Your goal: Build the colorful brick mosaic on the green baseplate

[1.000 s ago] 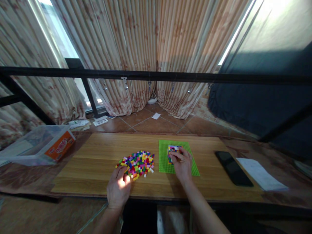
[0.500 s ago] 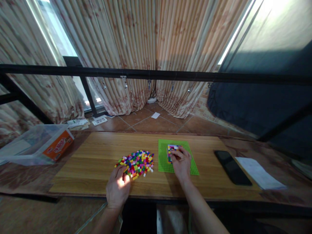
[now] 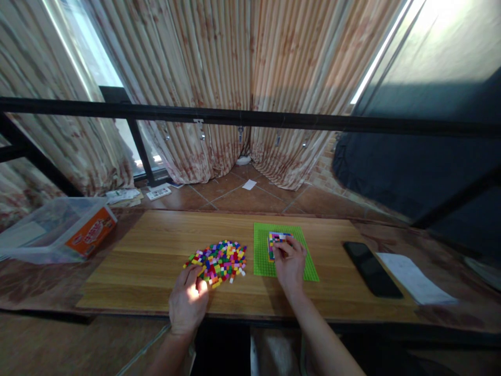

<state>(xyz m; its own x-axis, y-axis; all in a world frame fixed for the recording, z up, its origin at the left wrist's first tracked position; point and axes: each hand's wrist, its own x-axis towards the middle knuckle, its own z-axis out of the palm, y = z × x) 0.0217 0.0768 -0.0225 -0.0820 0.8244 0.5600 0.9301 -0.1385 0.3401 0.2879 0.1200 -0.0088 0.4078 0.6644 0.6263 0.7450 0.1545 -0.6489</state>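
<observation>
A loose pile of small multicoloured toy bricks (image 3: 223, 259) lies on the wooden table. At its near left edge rests my left hand (image 3: 188, 297), fingers curled against the bricks; whether one is pinched there is hidden. On the green studded baseplate (image 3: 262, 263) to the right stands a block built of coloured bricks (image 3: 274, 239). My right hand (image 3: 290, 261) is over that block with thumb and fingertips pinched together at its top. It covers the block's right and near parts, and anything between the fingertips is too small to make out.
A black phone (image 3: 370, 269) and white paper (image 3: 417, 279) lie at the table's right. Left of the table stands a clear plastic box (image 3: 58, 230) with an orange label. A black metal bar (image 3: 250, 117) crosses beyond the table, before the curtains.
Both hands stay almost where they were. The whole view shifts very slightly; the pile and the built block look the same.
</observation>
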